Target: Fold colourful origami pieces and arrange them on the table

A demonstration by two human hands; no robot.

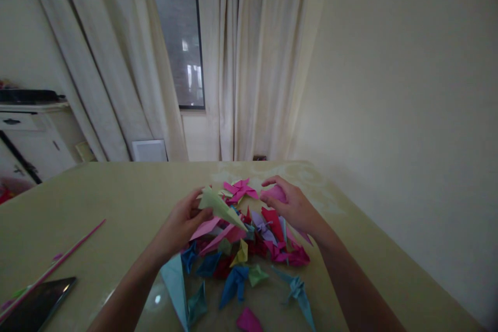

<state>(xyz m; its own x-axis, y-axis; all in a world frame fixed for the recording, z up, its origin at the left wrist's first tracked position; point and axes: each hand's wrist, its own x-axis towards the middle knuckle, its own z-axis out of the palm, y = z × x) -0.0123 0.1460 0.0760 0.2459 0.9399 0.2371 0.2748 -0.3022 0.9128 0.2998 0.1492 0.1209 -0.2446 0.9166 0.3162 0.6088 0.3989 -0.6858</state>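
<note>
My left hand is closed on a pale green paper plane, its nose pointing right and down over the pile. In my right hand is a pink folded paper piece, partly covered by the fingers. Below both hands spreads a heap of colourful origami, with a yellow piece, a blue piece and a red piece among them. A magenta pinwheel-like paper lies behind the heap, between the hands. Nearer me are a light blue origami piece and a magenta piece.
A dark tablet or phone lies at the table's left, with a long pink stick across it. The table meets a wall on the right. Curtains hang behind, and a white cabinet stands at far left.
</note>
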